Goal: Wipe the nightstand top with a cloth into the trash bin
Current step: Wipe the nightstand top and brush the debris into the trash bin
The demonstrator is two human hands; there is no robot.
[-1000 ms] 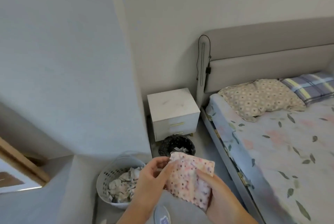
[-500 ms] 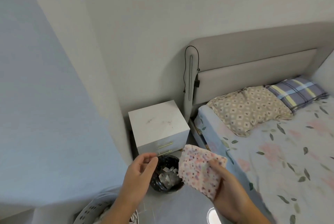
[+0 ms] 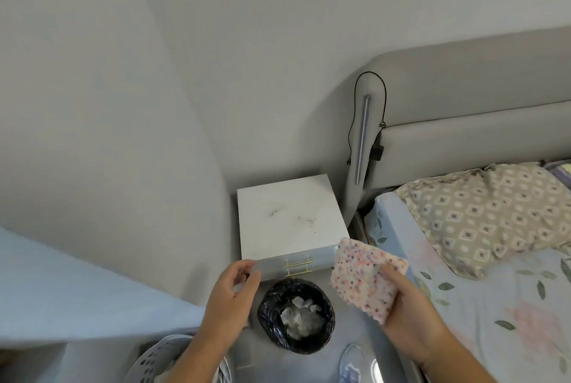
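A white nightstand (image 3: 289,218) stands in the corner between the wall and the bed, with dark specks of dirt on its top. In front of it on the floor sits a round trash bin (image 3: 296,314) lined with a black bag and holding crumpled paper. My right hand (image 3: 408,317) grips a folded floral cloth (image 3: 364,276), held just off the nightstand's front right corner. My left hand (image 3: 230,293) hovers at the nightstand's front left corner, fingers apart and holding nothing.
A bed (image 3: 482,277) with a patterned pillow (image 3: 494,212) and grey headboard fills the right side. A black cable (image 3: 375,123) hangs on the headboard's edge. A white perforated laundry basket (image 3: 148,364) sits at the bottom left. Walls close in on the left.
The view has closed in on the nightstand and bin. My left hand let go of the cloth and moved left. My right hand carried the cloth forward toward the nightstand.
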